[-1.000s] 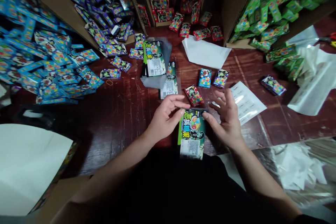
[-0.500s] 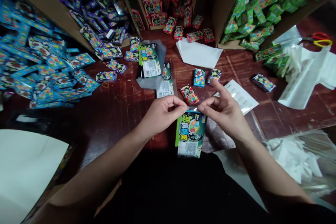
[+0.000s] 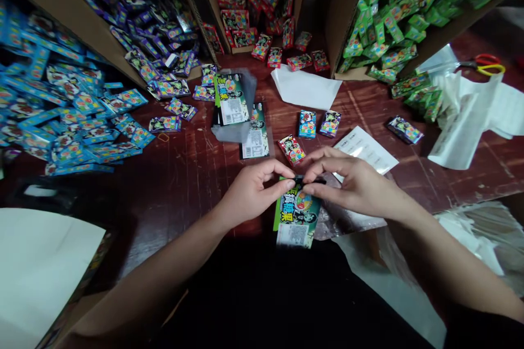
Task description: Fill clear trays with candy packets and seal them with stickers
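Note:
A green and black printed packet with yellow and blue characters and a white label hangs at the table's front edge, close to my body. My left hand pinches its top edge between thumb and fingers. Opposite it, my right hand grips the same edge, thumb below and fingers curled over. The edge between my fingertips looks dark and bent; the fingers partly cover it. Just beyond lie a red candy box, a blue candy box and a purple candy box.
More printed packets lie stacked ahead left. Cartons hold purple boxes, red boxes and green boxes; blue boxes are heaped left. White paper, a label sheet and scissors lie around.
My right index finger has come down from its raised position onto the packet's top edge. That edge showed clear and shiny before and now looks dark and bent. The view has shifted slightly.

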Action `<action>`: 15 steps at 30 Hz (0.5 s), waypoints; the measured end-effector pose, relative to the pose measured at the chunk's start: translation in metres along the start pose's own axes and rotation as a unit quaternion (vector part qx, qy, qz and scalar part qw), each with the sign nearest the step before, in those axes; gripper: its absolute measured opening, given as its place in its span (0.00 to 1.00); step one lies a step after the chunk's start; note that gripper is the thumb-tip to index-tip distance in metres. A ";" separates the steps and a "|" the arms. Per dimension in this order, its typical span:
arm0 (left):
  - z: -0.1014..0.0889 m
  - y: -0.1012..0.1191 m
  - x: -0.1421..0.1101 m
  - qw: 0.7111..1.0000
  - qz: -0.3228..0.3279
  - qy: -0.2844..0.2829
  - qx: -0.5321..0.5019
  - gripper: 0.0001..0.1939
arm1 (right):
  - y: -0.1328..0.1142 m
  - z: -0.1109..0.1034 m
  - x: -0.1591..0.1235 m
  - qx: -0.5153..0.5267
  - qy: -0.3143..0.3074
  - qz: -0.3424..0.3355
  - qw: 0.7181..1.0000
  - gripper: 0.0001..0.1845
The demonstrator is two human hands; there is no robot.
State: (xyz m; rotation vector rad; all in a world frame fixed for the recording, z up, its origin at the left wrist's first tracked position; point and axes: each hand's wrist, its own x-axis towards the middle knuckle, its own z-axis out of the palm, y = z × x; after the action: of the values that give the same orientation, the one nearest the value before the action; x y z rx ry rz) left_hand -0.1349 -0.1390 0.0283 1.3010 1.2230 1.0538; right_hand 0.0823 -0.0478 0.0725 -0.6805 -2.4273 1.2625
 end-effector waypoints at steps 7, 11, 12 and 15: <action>-0.002 -0.006 -0.011 1.000 -0.010 0.021 -0.014 0.07 | 0.008 0.016 0.005 -0.095 0.073 -0.027 0.992 0.16; -0.016 -0.009 -0.014 0.998 -0.004 0.061 0.004 0.07 | 0.008 0.033 0.026 -0.144 0.057 -0.059 0.986 0.08; -0.026 -0.011 -0.015 0.997 -0.008 0.070 0.013 0.08 | 0.009 0.038 0.034 -0.152 0.046 -0.062 0.985 0.10; -0.077 -0.019 -0.025 0.990 -0.044 0.107 0.076 0.10 | 0.014 0.050 0.055 -0.161 0.008 -0.073 0.984 0.18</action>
State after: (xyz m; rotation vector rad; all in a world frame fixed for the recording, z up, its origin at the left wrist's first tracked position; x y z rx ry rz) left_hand -0.2153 -0.1569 0.0178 1.2596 1.5340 1.0752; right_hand 0.0157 -0.0444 0.0366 -0.5776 -2.6408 0.8155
